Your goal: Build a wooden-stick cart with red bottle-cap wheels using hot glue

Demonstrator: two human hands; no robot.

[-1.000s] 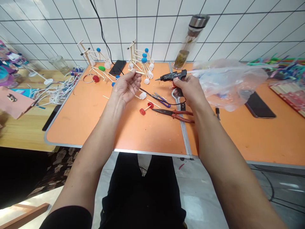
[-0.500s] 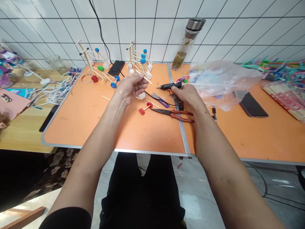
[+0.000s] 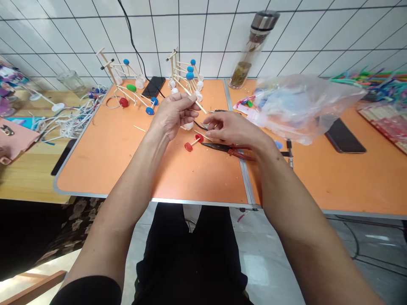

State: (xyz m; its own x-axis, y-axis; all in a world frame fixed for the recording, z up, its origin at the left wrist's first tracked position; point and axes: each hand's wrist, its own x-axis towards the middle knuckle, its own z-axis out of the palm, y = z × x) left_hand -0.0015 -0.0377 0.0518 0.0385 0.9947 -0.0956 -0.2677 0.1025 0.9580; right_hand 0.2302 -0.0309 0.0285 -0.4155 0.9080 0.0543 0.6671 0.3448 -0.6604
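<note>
My left hand (image 3: 176, 113) pinches a thin wooden stick (image 3: 201, 106) that points down to the right. Over the scissors, my right hand (image 3: 233, 127) has its fingers loosely curved and apart, with nothing visible held. A blade tip of the scissors (image 3: 204, 126) shows by its fingertips; the rest is hidden. Just behind that hand lies the glue gun, only its dark front end (image 3: 219, 111) showing. Below are red-handled pliers (image 3: 240, 153) and a short stick with red caps (image 3: 193, 142) at its ends. A white cap (image 3: 188, 126) sits partly behind my left fingers.
Two stick frames with coloured caps, a left one (image 3: 122, 87) and a middle one (image 3: 182, 70), stand near the tiled wall. Around them are a phone (image 3: 154, 87) and a glass bottle (image 3: 247, 55). A plastic bag (image 3: 295, 106) and another phone (image 3: 345, 136) lie right.
My right hand has let go of the glue gun, which now lies on the table, and has moved left to the scissors. My left hand still holds the stick, now tilted down to the right.
</note>
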